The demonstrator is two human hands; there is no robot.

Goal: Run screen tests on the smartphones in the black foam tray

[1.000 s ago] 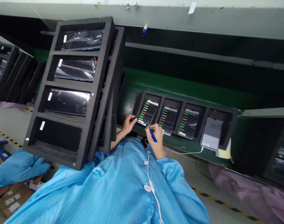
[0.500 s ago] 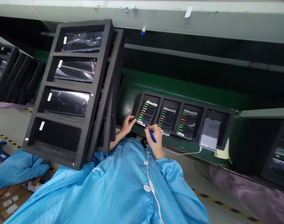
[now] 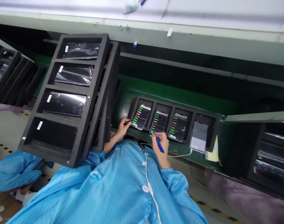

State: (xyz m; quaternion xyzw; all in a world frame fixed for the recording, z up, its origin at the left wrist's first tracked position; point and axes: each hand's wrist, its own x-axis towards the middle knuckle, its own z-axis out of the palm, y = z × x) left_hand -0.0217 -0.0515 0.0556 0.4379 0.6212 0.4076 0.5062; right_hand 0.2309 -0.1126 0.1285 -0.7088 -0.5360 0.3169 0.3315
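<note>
A black foam tray [image 3: 190,113] holds several phones in its slots. Its leftmost phone [image 3: 141,117] lies tilted with a lit list on the screen, and my left hand [image 3: 123,128] is at its lower left edge, fingers apart. My right hand [image 3: 161,146] is closed around a blue pen [image 3: 158,143], whose tip is at the bottom of the second phone [image 3: 159,122]. The third phone [image 3: 178,127] also shows a coloured list. A white cable reaches the bottom of the fourth phone [image 3: 199,137], which has a grey screen.
On the left stands a tall stack of foam trays [image 3: 83,102] with dark phones. More trays stand at the far left and right [image 3: 272,155]. A shelf edge [image 3: 198,40] crosses above the green bench [image 3: 156,85]. Another person's blue sleeve [image 3: 13,169] shows at lower left.
My right hand and the pen have moved from the first phone to the second. My left hand stays beside the first phone. The whole view has shifted.
</note>
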